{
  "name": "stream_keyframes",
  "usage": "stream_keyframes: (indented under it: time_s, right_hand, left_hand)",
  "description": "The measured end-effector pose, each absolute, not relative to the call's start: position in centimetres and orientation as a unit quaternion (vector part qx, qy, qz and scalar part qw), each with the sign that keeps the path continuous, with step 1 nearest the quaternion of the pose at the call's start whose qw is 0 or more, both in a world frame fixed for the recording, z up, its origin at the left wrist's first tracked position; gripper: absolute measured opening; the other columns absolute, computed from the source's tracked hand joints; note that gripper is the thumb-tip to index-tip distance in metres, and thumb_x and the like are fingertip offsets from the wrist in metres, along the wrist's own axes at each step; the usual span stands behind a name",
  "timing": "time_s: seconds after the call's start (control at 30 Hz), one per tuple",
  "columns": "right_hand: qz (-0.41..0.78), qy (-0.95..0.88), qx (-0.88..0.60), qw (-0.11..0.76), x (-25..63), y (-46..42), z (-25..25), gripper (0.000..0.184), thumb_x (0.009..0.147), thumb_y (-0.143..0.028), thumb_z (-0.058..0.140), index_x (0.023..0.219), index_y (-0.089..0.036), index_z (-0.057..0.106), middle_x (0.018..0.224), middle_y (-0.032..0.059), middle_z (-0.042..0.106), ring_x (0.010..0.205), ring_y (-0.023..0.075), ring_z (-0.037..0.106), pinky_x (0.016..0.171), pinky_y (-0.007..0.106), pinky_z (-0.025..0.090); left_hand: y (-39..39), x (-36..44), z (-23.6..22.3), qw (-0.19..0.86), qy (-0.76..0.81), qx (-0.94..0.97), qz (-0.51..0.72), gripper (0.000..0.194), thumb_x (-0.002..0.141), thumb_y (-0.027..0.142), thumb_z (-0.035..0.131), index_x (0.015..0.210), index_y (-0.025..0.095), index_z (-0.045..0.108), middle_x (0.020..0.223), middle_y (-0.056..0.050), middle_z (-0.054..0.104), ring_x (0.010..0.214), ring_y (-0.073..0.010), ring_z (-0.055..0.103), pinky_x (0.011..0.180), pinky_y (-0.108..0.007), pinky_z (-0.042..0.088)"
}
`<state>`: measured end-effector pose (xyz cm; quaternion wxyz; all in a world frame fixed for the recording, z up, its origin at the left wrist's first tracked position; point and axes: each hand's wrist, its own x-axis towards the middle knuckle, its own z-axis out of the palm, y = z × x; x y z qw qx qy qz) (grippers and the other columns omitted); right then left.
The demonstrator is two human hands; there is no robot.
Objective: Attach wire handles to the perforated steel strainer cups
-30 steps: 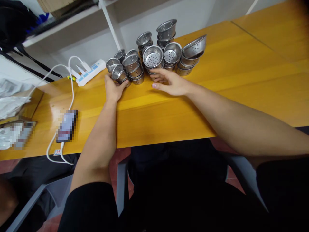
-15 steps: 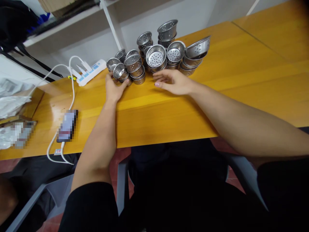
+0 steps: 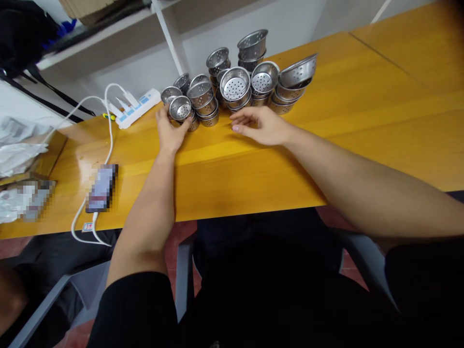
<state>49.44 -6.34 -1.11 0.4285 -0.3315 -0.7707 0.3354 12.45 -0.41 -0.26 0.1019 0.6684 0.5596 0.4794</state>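
Observation:
Perforated stainless-steel cups stand in several stacks toward the back of the table. My left hand (image 3: 169, 133) has its thumb and fingers around a small perforated metal cup (image 3: 180, 109) at the front left, which sits over another cup (image 3: 194, 123). To its right rises a stack of similar cups (image 3: 206, 101). My right hand (image 3: 266, 126) hovers empty, fingers loosely curved and apart, just in front of a wider perforated cup (image 3: 235, 88). At the right end of the group, a large cup (image 3: 297, 71) leans tilted on its stack.
A white power strip (image 3: 137, 110) with plugged-in cables lies left of the cups. Nearer the front edge is a phone (image 3: 103, 188) on a white cable. Plastic bags (image 3: 20, 157) lie at far left. Behind the wooden table (image 3: 246, 179) stands a white shelf (image 3: 97, 46).
The small cup in my left hand has shifted slightly left, showing more of the cup beneath it. My right hand stays nearly where it was.

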Motion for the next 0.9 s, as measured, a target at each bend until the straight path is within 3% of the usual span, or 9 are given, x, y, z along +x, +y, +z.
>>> stream_keyframes:
  time_s: [0.13,0.37,0.5,0.67,0.8,0.9]
  right_hand:
    - [0.335,-0.772,-0.332,0.426,49.5,-6.4,-1.1,0.074,0.098,-0.083,0.091,0.140,-0.022,0.087,0.127,0.0151,0.086,0.117,0.0376,0.083,0.121,0.067,0.069]
    - [0.299,-0.764,-0.339,0.461,49.0,-7.6,0.0,0.078,0.099,-0.092,0.082,0.137,-0.024,0.086,0.124,0.0152,0.086,0.117,0.0389,0.082,0.122,0.067,0.067]
    - [0.261,-0.753,-0.349,0.493,48.5,-9.3,1.7,0.079,0.103,-0.095,0.074,0.147,-0.030,0.081,0.129,0.0132,0.083,0.119,0.0392,0.079,0.121,0.065,0.067]
    - [0.247,-0.788,-0.318,0.465,47.7,-11.4,3.3,0.069,0.109,-0.085,0.072,0.154,-0.033,0.081,0.147,0.0142,0.072,0.138,0.0433,0.072,0.124,0.065,0.063]
    - [0.221,-0.839,-0.272,0.417,46.7,-11.8,2.6,0.047,0.115,-0.068,0.071,0.134,-0.028,0.086,0.146,0.0168,0.067,0.141,0.0445,0.066,0.130,0.070,0.055]
    - [0.202,-0.858,-0.260,0.394,46.5,-11.6,2.0,0.038,0.118,-0.057,0.066,0.116,-0.024,0.085,0.138,0.0167,0.064,0.131,0.0393,0.067,0.127,0.066,0.057]
  left_hand:
    - [-1.3,13.0,0.7,0.074,0.533,0.679,0.499,0.080,0.086,0.027,0.108,0.143,0.029,0.051,0.158,-0.015,0.064,0.155,-0.0367,0.065,0.141,-0.058,0.054]
    - [-5.6,15.3,4.8,0.021,0.535,0.683,0.497,0.091,0.090,0.055,0.108,0.158,0.038,0.051,0.168,-0.011,0.057,0.168,-0.0422,0.057,0.146,-0.065,0.053]
    - [-8.4,18.3,5.9,0.062,0.486,0.748,0.449,0.082,0.087,0.064,0.109,0.149,0.035,0.062,0.156,-0.010,0.063,0.165,-0.0469,0.061,0.146,-0.074,0.050]
    - [-9.9,21.7,4.9,0.137,0.432,0.814,0.363,0.075,0.085,0.054,0.112,0.141,0.032,0.067,0.153,-0.009,0.068,0.169,-0.0484,0.059,0.147,-0.075,0.048]
    - [-10.0,22.6,3.7,0.220,0.408,0.818,0.341,0.080,0.089,0.044,0.107,0.153,0.031,0.062,0.158,-0.009,0.072,0.166,-0.0458,0.064,0.145,-0.068,0.053]
    - [-9.9,22.5,3.4,0.234,0.389,0.827,0.332,0.086,0.086,0.039,0.106,0.158,0.030,0.061,0.165,-0.010,0.070,0.164,-0.0443,0.066,0.148,-0.064,0.051]
